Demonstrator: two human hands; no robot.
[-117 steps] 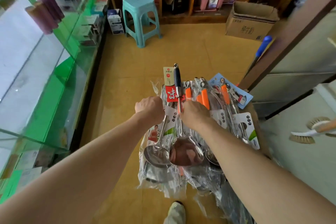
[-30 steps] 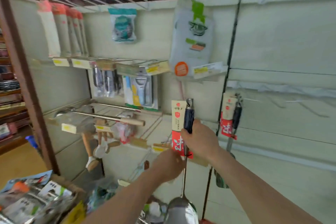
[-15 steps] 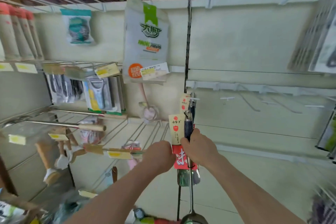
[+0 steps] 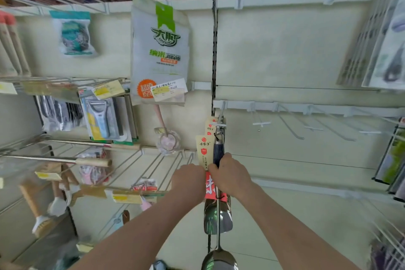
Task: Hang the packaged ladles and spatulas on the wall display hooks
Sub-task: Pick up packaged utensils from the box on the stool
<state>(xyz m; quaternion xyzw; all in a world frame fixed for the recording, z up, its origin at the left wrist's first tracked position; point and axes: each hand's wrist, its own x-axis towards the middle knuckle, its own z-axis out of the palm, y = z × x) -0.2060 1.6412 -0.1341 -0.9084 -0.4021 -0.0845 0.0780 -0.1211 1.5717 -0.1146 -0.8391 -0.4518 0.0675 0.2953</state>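
Hands (image 4: 189, 184) (image 4: 230, 176) (both fisted) around ladle (image 4: 218, 155) handle, below hook (image 4: 219, 124).

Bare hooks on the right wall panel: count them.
4 bare hooks: near the centre post, then, then, then far right. More may hide behind the right-edge packages.

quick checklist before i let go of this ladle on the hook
1. Right hand grips the ladle by its dark handle: ok.
2. Left hand steadies the ladle's card tag: ok.
3. Handle top is level with the hook: ok.
4. Hanging hole is actually threaded onto the hook: cannot tell, the spot is small and crowded.
5. Room on that hook: a spatula with the same tag already hangs there, behind the ladle; space in front cannot tell.
6. Ladle hangs straight, bowl at the bottom edge of view: ok.
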